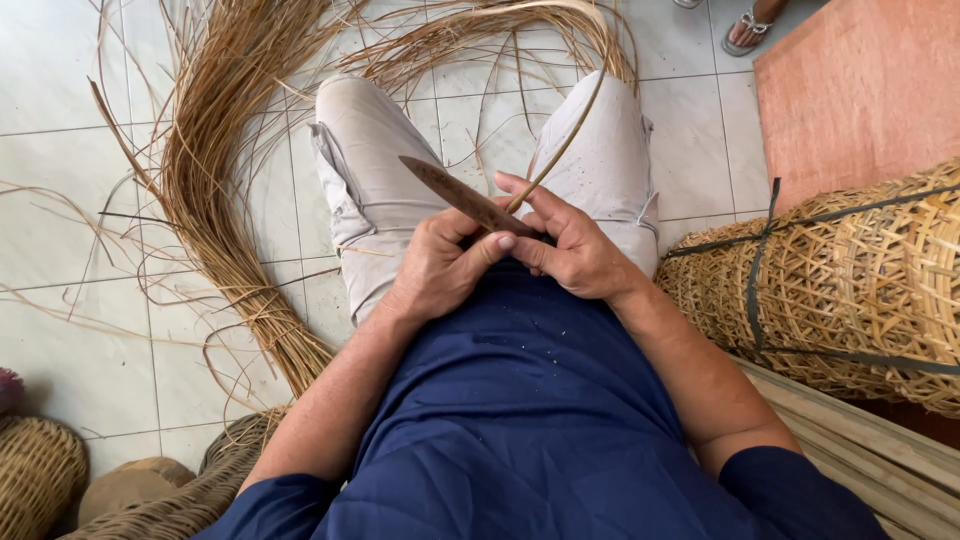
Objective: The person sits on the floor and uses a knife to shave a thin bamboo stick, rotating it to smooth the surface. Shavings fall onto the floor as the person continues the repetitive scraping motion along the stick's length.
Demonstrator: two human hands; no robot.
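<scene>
At the far left, woven baskets (40, 480) sit on the white tiled floor (70, 180). Beside them a thick bundle of rattan strips (215, 170) curves from the top of the view down toward the person's left elbow, with loose strands spread across the tiles around it.

The left hand (440, 265) is clenched around the handle of a dark, narrow knife (465, 197), thumb laid along it. The blade slants up and to the left, its tip above the left thigh, clear of the cloth. Just right of it, the right hand (570, 245) pinches 1 thin rattan strip (565, 145) against the blade; the strip rises from the fingers and arcs up past the right knee. Both hands touch each other over the lap, between the 2 knees.

To the right, a roll of open-weave cane (850, 290) bound with dark straps lies close to the right forearm, leaving little room on that side. Above it lies a reddish board (860, 90). Another person's sandalled foot (750, 25) shows at the top edge.
</scene>
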